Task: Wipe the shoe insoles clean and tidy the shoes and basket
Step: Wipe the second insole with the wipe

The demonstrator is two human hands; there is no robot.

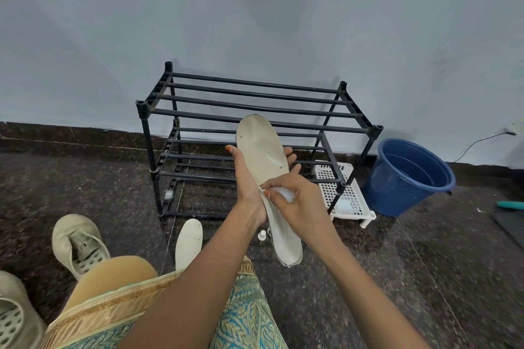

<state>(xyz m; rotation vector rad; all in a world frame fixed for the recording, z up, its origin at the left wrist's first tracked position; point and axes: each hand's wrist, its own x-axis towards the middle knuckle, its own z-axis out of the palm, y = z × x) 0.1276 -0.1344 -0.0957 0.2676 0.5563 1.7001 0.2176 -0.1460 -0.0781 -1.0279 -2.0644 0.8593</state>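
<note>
Your left hand (249,178) grasps the insole (263,150) at mid-length, with the thumb on its left edge and the fingers curled round from behind to show at its right edge. The insole is held off the floor, toe end up and away from you, in front of the rack. Your right hand (297,201) is closed on a white wipe (285,194), pinching it against the insole's face just below the left hand's grip.

Surroundings, by size:

- Floor (368,278): dark speckled stone, meeting a pale wall (255,22) behind.
- Rack (255,110): black, two tiers of bars, standing against the wall. No item rests on the top tier.
- Bucket (408,176): blue, upright on the floor, right of the rack and close to the wall.
- Basket (348,193): white, perforated, on the floor at the rack's front right leg, between rack and bucket. Something pale lies in it; it cannot be identified.
- Shoe (79,244): beige, on the floor to your left, opening up, perforated inner sole exposed.
- Second shoe (17,314): at the lower left edge, cut off by the frame, also without its insole.
- Second insole (188,241): flat on the floor between the shoe and your left forearm, its heel end hidden by your clothing.
- Cap (262,235): small, white, on the floor just left of the held insole's heel.
</note>
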